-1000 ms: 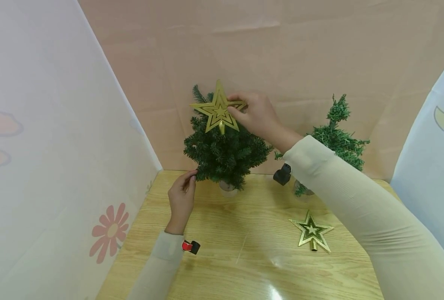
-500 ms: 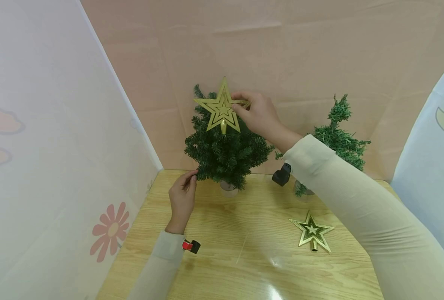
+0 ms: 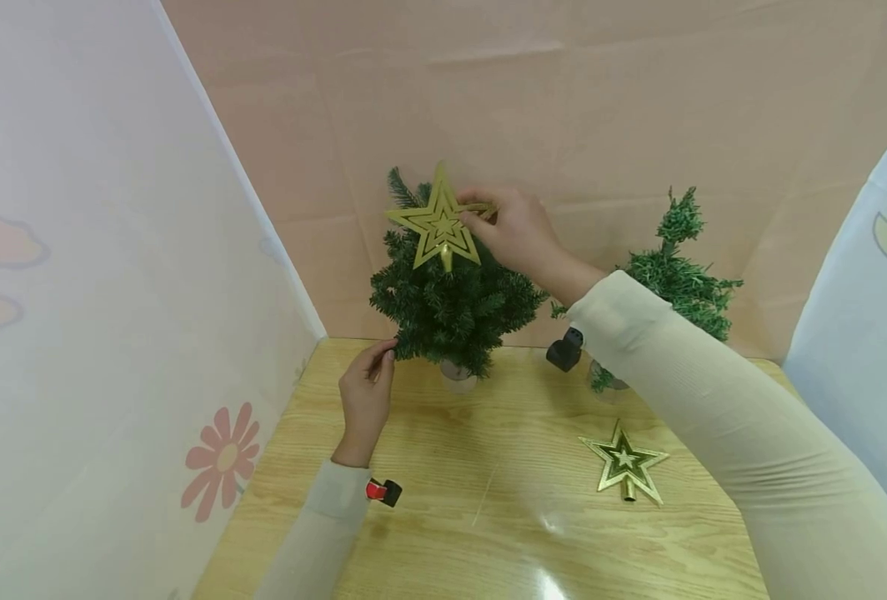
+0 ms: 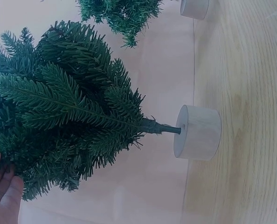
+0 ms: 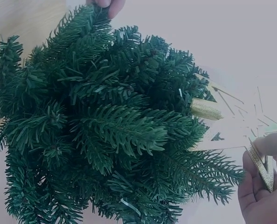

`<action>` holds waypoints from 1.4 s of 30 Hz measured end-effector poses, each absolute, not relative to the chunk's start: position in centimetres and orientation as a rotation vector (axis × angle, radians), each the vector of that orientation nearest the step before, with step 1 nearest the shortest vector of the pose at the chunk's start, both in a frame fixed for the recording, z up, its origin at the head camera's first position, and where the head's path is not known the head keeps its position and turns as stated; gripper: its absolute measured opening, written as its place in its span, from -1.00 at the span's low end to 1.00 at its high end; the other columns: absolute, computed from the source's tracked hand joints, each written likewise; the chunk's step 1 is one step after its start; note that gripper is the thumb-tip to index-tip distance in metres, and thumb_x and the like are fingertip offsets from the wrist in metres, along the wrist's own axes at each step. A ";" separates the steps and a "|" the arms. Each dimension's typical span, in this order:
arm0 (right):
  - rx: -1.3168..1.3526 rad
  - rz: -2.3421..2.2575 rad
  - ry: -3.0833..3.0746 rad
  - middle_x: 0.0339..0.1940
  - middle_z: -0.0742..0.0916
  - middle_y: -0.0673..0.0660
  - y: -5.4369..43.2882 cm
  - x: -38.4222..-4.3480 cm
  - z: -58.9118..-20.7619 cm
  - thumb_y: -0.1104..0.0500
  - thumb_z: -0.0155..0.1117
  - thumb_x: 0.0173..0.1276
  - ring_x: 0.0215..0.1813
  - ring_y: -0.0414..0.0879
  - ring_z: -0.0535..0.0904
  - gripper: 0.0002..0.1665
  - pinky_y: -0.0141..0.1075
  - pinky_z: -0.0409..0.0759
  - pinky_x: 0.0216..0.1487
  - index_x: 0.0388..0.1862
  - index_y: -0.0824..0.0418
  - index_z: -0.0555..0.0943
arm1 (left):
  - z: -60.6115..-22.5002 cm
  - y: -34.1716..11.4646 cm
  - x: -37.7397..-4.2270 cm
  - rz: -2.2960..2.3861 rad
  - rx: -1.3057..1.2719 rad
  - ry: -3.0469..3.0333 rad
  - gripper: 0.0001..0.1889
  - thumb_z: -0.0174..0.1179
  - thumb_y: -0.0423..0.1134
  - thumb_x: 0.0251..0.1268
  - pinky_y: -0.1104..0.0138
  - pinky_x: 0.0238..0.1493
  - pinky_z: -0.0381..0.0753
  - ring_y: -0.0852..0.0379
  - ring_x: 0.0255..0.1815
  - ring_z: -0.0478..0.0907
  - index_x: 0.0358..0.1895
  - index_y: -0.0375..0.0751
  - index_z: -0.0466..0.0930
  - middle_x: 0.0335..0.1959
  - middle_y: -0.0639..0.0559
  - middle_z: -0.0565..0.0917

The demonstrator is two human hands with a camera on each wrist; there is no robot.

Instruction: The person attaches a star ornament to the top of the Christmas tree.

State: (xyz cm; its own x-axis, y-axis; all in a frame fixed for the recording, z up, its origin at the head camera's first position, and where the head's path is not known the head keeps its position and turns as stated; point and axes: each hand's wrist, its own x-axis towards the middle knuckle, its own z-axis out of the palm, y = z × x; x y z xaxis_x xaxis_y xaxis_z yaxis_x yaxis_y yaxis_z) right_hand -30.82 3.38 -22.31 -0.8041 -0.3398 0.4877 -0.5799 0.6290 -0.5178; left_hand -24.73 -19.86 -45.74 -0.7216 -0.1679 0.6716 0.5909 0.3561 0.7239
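A gold star tree topper (image 3: 443,223) stands upright at the upper front of a small dark green Christmas tree (image 3: 458,308). My right hand (image 3: 514,233) pinches one side point of that star between thumb and fingers. In the right wrist view the star's gold socket (image 5: 206,108) sits against the upper branches; whether a twig is inside it is hidden. My left hand (image 3: 366,396) pinches a branch tip at the tree's lower left. The tree's round pale base (image 4: 199,132) rests on the table in the left wrist view.
A second gold star topper (image 3: 624,461) lies on the wooden table (image 3: 503,475) at the right. Behind my right sleeve stands a second, lighter green tree (image 3: 676,283), partly hidden. A pinkish cloth backdrop (image 3: 503,100) hangs close behind, with a patterned white cloth (image 3: 128,292) at the left.
The star in my right hand rose slightly to the right, then came back down a little and tilted. My left hand stays at the same branch.
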 end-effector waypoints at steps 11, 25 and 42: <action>0.709 1.083 -2.446 0.18 0.65 0.04 3.7 -31.0 -22.8 0.02 0.20 0.47 -0.08 -0.12 0.62 -0.61 -0.24 0.61 -0.08 0.20 0.10 0.60 | -44.2 -19.3 -23.5 -1.423 -0.355 -1.967 -0.79 0.11 -0.53 0.38 0.32 0.02 0.64 -0.13 0.00 0.63 0.00 -0.47 0.63 -0.04 -0.29 0.66; 0.769 0.954 -2.418 0.15 0.66 0.09 3.5 -31.0 -22.6 0.08 0.22 0.46 0.04 -0.08 0.61 -0.63 -0.20 0.62 0.00 0.17 0.15 0.62 | -45.9 -19.8 -24.6 -1.436 -0.360 -1.971 -0.77 0.12 -0.35 0.44 0.36 0.05 0.62 -0.01 0.03 0.63 0.06 -0.25 0.67 0.01 -0.10 0.67; 0.758 0.936 -2.442 0.14 0.67 0.09 3.2 -30.9 -22.5 0.07 0.21 0.47 0.08 -0.06 0.59 -0.64 -0.16 0.59 0.03 0.17 0.15 0.61 | -46.0 -19.9 -24.6 -1.404 -0.334 -1.976 -0.77 0.12 -0.32 0.44 0.37 0.02 0.63 0.04 0.01 0.64 0.04 -0.21 0.68 0.00 -0.04 0.68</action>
State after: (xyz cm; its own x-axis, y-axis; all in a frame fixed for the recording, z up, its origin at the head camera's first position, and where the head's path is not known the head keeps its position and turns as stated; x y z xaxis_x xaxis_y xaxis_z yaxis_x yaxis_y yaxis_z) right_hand -30.86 3.17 -22.51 -0.7654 -0.3382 0.5475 -0.6174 0.6258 -0.4766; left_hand -24.60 -19.92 -46.03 -0.7352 -0.1725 0.6555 0.5621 0.3853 0.7318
